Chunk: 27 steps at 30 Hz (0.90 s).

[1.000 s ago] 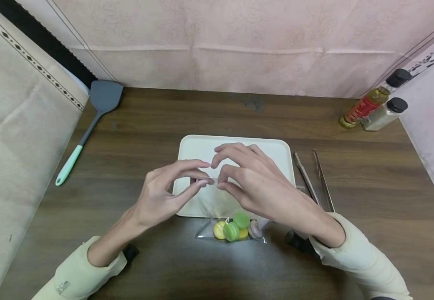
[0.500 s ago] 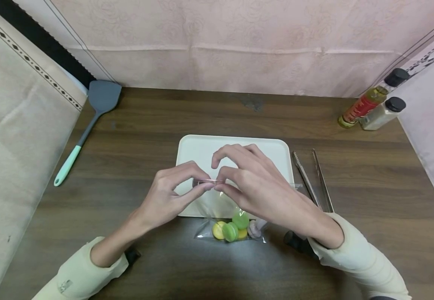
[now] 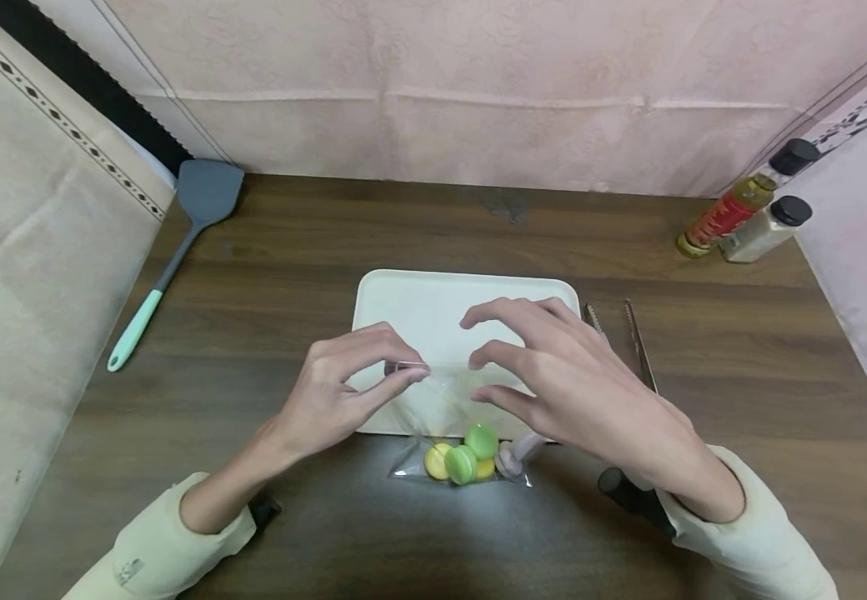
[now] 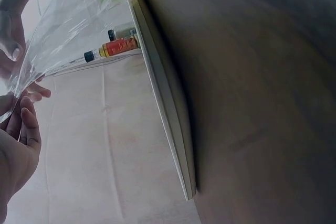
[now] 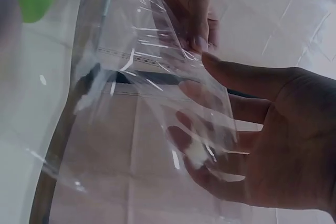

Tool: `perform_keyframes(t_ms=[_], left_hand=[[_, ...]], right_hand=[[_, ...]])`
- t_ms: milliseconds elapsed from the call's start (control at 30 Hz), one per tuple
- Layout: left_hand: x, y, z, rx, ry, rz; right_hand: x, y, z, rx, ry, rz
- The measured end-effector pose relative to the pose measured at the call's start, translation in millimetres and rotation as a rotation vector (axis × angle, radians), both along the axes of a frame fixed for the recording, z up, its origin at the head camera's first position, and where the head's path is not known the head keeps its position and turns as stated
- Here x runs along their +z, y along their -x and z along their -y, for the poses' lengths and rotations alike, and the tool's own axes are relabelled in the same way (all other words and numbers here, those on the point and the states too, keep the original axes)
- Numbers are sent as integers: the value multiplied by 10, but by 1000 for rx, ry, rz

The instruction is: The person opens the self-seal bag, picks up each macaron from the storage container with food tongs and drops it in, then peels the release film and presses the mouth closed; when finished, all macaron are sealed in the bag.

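Observation:
A clear plastic bag (image 3: 408, 463) stands in front of me, its lower end on the table by the white tray (image 3: 403, 292). Inside lie green macaron-like rounds (image 3: 460, 464), yellow ones (image 3: 437, 460) and greyish ones (image 3: 508, 461). My left hand (image 3: 351, 375) pinches the bag's upper edge between thumb and fingers. My right hand (image 3: 583, 392) is spread at the bag's right side, thumb and fingers apart. In the right wrist view, the fingers of that right hand (image 5: 294, 140) show behind the clear film (image 5: 152, 66), with the thumb near its edge; whether they touch it I cannot tell.
Metal tongs (image 3: 639, 346) lie right of the tray, partly behind my right hand. A spatula (image 3: 178, 258) with a mint handle lies at the left. An oil bottle (image 3: 726, 218) and a black-capped jar (image 3: 767, 229) stand back right. Cloth walls (image 3: 433, 100) border the table.
My left fingers have closed onto the bag's edge. My right hand has let go of that edge, moved right and spread its fingers. The bag's lower end stays in place.

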<state>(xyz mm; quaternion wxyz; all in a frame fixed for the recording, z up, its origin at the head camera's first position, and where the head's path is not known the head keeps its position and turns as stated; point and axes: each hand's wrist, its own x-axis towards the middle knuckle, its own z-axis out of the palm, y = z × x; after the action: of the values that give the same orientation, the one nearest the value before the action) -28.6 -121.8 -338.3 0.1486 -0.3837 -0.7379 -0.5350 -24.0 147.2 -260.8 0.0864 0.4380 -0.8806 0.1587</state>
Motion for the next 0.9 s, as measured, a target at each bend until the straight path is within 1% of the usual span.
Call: perform_keyframes(t_ms=[233, 433, 633, 900], left_hand=[[6, -2, 0, -12, -7, -29], [14, -5, 9, -5, 1, -25], [22, -4, 18, -2, 13, -16], [29, 16, 39, 4, 20, -39]], right_hand=[[-49, 9, 53, 9, 21, -6], [-58, 5, 63, 2, 51, -19], [-66, 1, 67, 16, 60, -43], [-68, -1, 41, -12, 67, -21]])
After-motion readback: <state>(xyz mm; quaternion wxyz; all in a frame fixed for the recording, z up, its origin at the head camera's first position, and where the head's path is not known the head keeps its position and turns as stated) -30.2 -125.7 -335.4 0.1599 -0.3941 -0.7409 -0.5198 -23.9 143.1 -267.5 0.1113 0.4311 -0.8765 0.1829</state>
